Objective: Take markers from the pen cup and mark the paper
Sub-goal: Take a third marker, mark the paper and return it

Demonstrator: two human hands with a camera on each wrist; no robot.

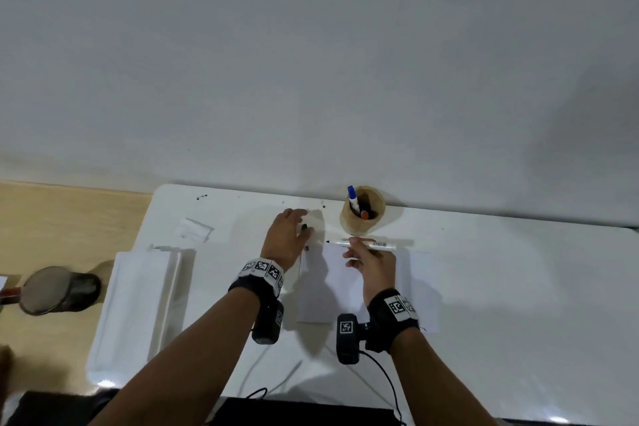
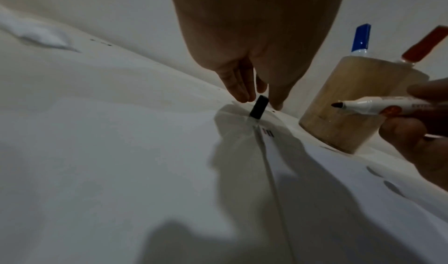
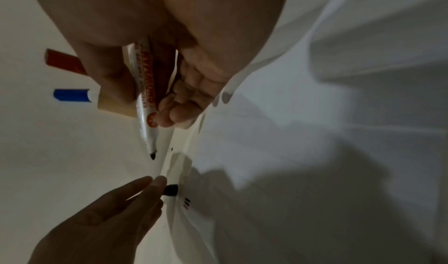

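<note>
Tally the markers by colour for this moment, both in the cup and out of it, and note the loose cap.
Blue-capped marker, in the pen cup: 1
Red-capped marker, in the cup: 1
Uncapped black marker, in the right hand: 1
Loose black cap, on the table by the left hand: 1
Total: 3 markers, 1 cap

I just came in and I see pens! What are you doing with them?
A person is marking paper with markers. The right hand holds an uncapped black marker above the sheet, which already has three short marks near its corner. The left hand has its fingers at the black cap, standing on the table. A blue marker and a red one wait in the wooden pen cup.
</note>
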